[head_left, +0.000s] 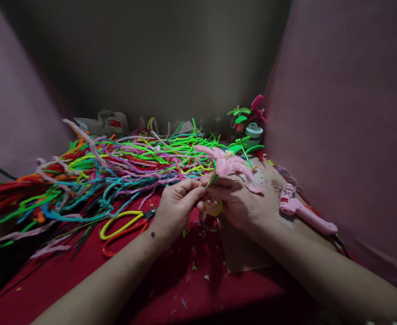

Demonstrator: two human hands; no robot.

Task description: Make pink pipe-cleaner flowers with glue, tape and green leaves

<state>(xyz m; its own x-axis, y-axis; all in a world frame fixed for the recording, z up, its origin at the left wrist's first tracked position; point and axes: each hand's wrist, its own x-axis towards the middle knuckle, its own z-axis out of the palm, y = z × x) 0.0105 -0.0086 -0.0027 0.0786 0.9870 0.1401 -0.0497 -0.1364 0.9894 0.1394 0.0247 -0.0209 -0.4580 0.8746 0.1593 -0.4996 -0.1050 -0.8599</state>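
A pink pipe-cleaner flower (227,166) with a pale cream centre is held upright in front of me, above the red table. My left hand (181,203) pinches the lower end of its green-wrapped stem between thumb and fingers. Close against it, my right hand (237,203) grips the stem just below the petals, its fingers partly hidden. A yellowish ring (214,207), which looks like a roll of tape, hangs at my right fingers. Scissors (124,225) with yellow and orange handles lie beside my left wrist.
A large heap of colourful pipe cleaners (144,158) spreads across the back and left. On the right, a pink glue gun (303,210) rests on a brown board (242,253). Behind stand a white jar (253,133) and a magenta flower (257,108). Scraps dot the red cloth (171,289).
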